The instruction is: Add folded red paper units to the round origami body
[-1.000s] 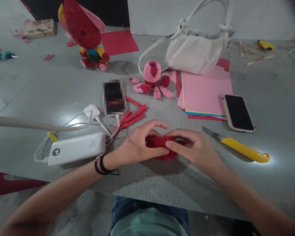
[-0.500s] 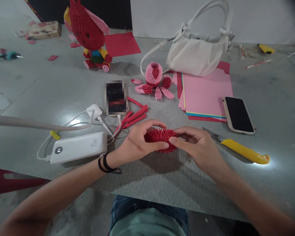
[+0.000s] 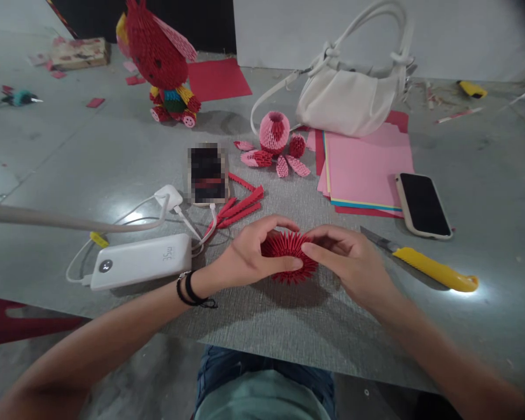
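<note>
Grey, finely textured sheeting faces the broad desk (image 3: 485, 192) that fills most of what I see through my head camera. At its far side sits a soft white handbag (image 3: 347, 102) with looped handles, and to the left of it a big-headed red folded-paper figure (image 3: 161, 67) with a pink ear. Just in front of the bag, I have a stack of mostly pink paper sheets (image 3: 367, 169), blue and red edges showing under it. Nearest me are the two bare hands: the left hand (image 3: 249, 254) curls round one side of the work, thumb laid across its top, while the right hand (image 3: 347, 256) grips the opposite edge between thumb and fingers. To the left lies a white oblong power bank (image 3: 144, 262), cabled; to the right, a yellow-handled cutter knife (image 3: 433, 269), its blade pointing toward the right hand, and beyond it a dark-screened phone in a pale case (image 3: 424, 204). Between the hands is the spiky round red folded-paper piece (image 3: 287, 247), near the desk's front edge; I cannot tell whether it touches the surface. Behind it I make out a pink-and-red rounded paper vase (image 3: 274, 134), narrow red paper strips (image 3: 242, 211) and, smallest, pink paper petals (image 3: 282, 166).
</note>
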